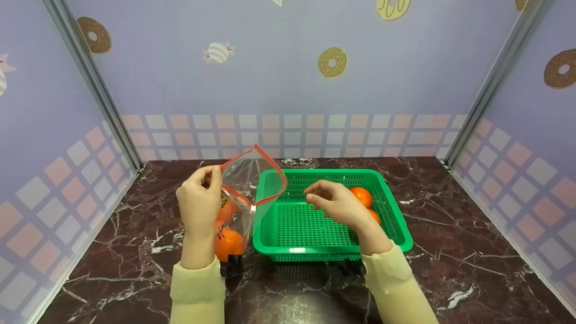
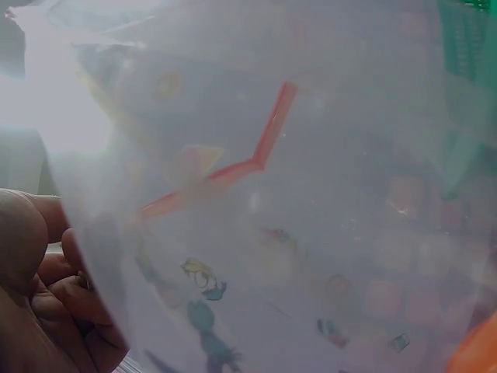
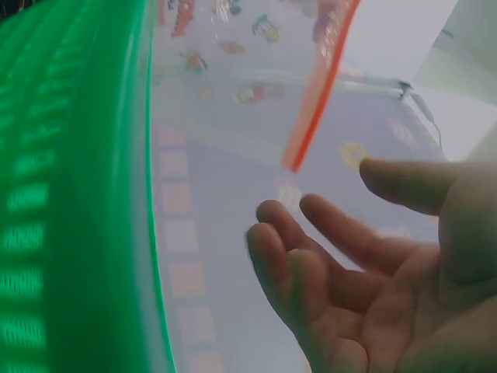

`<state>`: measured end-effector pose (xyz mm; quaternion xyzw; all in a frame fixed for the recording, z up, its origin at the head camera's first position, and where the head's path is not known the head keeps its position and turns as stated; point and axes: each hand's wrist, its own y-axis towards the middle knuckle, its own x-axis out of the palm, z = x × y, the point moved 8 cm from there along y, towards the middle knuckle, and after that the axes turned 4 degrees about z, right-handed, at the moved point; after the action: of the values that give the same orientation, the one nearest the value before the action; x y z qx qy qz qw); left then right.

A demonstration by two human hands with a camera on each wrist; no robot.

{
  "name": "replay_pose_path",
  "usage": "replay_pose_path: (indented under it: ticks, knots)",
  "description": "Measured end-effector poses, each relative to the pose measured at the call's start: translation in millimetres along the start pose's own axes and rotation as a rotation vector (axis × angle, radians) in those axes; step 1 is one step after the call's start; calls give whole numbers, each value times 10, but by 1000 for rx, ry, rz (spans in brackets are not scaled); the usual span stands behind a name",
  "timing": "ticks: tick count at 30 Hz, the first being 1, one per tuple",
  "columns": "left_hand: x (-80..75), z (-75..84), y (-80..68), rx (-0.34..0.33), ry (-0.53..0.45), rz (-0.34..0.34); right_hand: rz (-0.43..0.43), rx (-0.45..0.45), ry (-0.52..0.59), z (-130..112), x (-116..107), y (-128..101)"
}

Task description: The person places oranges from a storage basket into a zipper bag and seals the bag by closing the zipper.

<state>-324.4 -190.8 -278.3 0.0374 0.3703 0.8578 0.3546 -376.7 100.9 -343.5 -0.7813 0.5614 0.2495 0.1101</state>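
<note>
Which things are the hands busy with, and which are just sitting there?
Busy with:
- clear zip bag, held up by the left hand
- oranges in the bag
- oranges in the basket
- green basket
- right hand, empty and open above the basket

Just there:
- marble table
- doughnut wallpaper

We count one clear zip bag (image 1: 252,184) in our left hand (image 1: 200,202), two oranges (image 1: 227,234) inside it, one green basket (image 1: 396,225) under our right hand (image 1: 335,202), and two oranges (image 1: 361,196) beside that hand.
</note>
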Motion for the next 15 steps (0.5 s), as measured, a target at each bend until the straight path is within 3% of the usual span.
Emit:
replay_pose_path:
  ticks: [7,15]
  knots:
    - [1,4,-3,-9,-2,-8,-13,-61,-93,81,-171,-96]
    - [4,12,-5,0,-13,-13,-24,48,-194,346,-384,-109]
